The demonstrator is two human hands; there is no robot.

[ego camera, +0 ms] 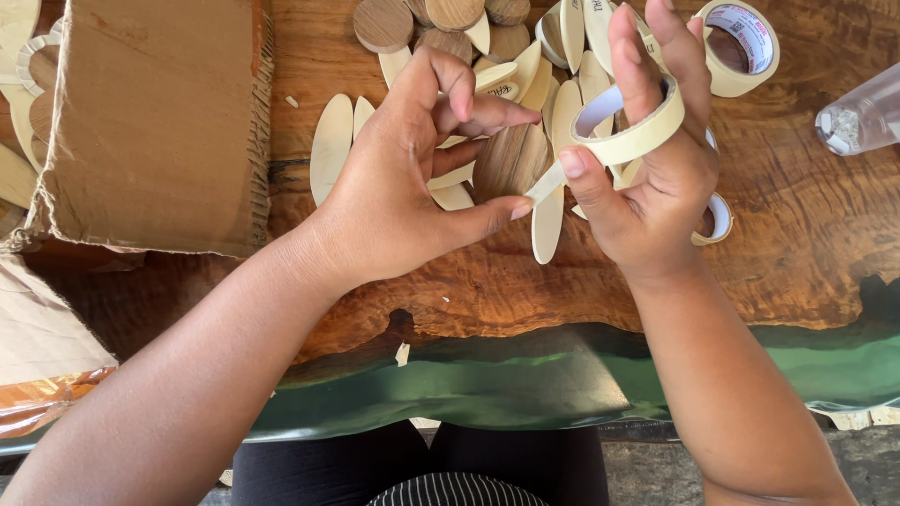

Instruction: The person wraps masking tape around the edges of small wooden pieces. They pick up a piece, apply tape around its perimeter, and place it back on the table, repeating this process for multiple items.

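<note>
My right hand (656,159) wears a roll of cream masking tape (630,139) around its fingers, with the thumb pressing the loose tape end. My left hand (412,178) pinches that tape end (542,186) between thumb and finger over a round dark wooden disc (506,161). Pale oval wooden pieces (330,148) lie fanned out on the wooden table (806,215) beneath both hands. One pale oval (547,225) lies just under the tape end.
A torn cardboard sheet (155,122) covers the table's left. More round dark discs (384,23) are heaped at the top. A second tape roll (741,45) sits top right, a clear plastic bottle (862,117) at the right edge. Green resin (525,384) edges the table front.
</note>
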